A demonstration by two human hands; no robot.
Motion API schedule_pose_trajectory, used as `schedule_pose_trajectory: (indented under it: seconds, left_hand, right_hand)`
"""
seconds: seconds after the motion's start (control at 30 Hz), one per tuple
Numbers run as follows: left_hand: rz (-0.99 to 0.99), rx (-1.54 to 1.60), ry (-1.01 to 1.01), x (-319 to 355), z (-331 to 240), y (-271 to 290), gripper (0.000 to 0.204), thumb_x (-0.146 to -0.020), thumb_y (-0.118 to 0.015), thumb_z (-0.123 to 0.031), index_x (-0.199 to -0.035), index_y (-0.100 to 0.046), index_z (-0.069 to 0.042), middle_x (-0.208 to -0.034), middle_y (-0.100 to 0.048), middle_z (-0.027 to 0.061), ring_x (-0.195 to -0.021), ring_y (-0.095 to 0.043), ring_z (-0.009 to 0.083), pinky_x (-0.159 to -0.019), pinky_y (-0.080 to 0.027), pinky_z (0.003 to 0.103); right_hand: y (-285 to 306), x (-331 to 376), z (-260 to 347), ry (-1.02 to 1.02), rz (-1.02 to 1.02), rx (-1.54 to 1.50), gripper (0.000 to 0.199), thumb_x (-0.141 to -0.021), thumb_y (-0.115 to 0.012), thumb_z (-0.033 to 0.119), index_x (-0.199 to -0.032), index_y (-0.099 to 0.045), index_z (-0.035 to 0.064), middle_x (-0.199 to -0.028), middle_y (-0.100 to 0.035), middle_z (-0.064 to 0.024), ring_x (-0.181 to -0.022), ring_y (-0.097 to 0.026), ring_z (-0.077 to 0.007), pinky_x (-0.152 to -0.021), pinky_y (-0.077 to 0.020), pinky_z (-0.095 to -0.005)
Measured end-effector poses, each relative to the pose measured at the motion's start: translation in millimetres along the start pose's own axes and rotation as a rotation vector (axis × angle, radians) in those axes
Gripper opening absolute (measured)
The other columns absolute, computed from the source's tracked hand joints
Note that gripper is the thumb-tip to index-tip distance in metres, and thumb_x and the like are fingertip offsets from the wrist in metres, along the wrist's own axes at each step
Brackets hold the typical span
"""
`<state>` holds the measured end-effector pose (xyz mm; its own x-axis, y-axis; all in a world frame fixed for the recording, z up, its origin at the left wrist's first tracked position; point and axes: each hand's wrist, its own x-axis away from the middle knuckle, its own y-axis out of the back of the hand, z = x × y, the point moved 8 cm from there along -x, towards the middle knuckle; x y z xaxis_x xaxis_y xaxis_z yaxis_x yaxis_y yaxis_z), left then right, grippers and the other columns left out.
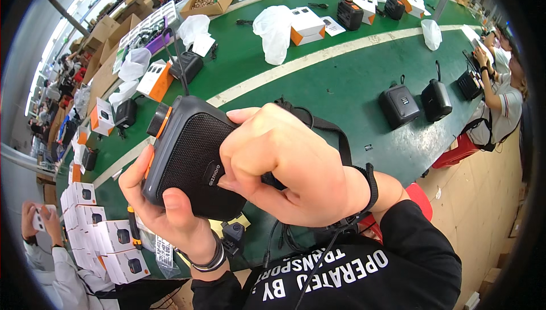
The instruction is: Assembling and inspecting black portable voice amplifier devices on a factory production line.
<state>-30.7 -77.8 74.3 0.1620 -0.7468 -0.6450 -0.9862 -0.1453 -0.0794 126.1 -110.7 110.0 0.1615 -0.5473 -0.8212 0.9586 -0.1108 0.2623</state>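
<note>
A dark portable radio with a mesh front, a round knob, orange trim and a raised antenna is tilted up in front of me. My left hand grips it by its left and lower edges, thumb on the mesh. Curled against the mesh is my right hand, its fingertips bunched at the small black label plate. One finger of that hand touches the radio's upper right edge. Whatever the bunched fingers pinch is hidden. A black strap lies behind my right hand.
Two black radios stand on the green table to the right. White-and-orange boxes and plastic bags line the far side. Stacked small boxes are at the near left. A co-worker sits at the right; another person's hands are at the left.
</note>
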Motion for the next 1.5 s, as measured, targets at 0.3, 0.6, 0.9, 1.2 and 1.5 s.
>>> schedule_pose_trajectory:
  seconds: [0.3,0.6,0.9,1.2,1.5]
  left_hand:
    - [0.031,0.133,0.128,-8,12,3,0.053,-0.089,-0.054,-0.042,-0.114,-0.045,0.004,-0.111,-0.053,0.0158,-0.098,-0.057,0.0210,-0.085,-0.048,0.030]
    - [0.037,0.005,0.041,-4,7,-1,0.049,-0.094,-0.042,-0.042,-0.114,-0.045,0.003,-0.105,-0.057,0.0142,-0.091,-0.059,0.0177,-0.081,-0.048,0.028]
    - [0.094,0.117,0.211,-3,12,-12,0.047,-0.095,-0.038,-0.042,-0.110,-0.047,0.002,-0.103,-0.057,0.0118,-0.092,-0.056,0.0150,-0.083,-0.043,0.028]
    - [0.102,0.112,0.227,-3,13,-13,0.046,-0.094,-0.038,-0.041,-0.110,-0.046,0.002,-0.104,-0.057,0.0133,-0.093,-0.057,0.0163,-0.084,-0.044,0.029]
    - [0.109,0.128,0.186,-1,11,-15,0.047,-0.094,-0.041,-0.040,-0.112,-0.045,0.003,-0.106,-0.057,0.0143,-0.094,-0.058,0.0181,-0.084,-0.046,0.029]
  right_hand:
    - [-9,6,10,0.283,-0.123,0.471,0.036,-0.060,-0.067,0.008,-0.094,-0.064,-0.0039,-0.110,-0.056,-0.0168,-0.092,-0.056,-0.0299,-0.076,-0.0488,-0.0385]
    - [9,-3,-5,-0.023,-0.138,0.104,0.019,-0.067,-0.076,0.002,-0.083,-0.068,0.0047,-0.095,-0.056,-0.0084,-0.085,-0.054,-0.0200,-0.071,-0.0465,-0.0290]
    - [9,-3,-16,-0.208,-0.025,-0.061,0.013,-0.072,-0.073,0.003,-0.082,-0.065,0.0040,-0.097,-0.049,-0.0085,-0.090,-0.050,-0.0175,-0.078,-0.0421,-0.0285]
    - [9,-2,-7,-0.134,-0.046,0.069,0.015,-0.069,-0.074,0.003,-0.081,-0.066,0.0066,-0.095,-0.053,-0.0063,-0.085,-0.049,-0.0186,-0.072,-0.0417,-0.0281]
    - [6,2,-11,-0.078,-0.144,0.124,0.041,-0.065,-0.078,0.005,-0.101,-0.058,0.0051,-0.107,-0.049,-0.0103,-0.093,-0.050,-0.0197,-0.076,-0.0435,-0.0296]
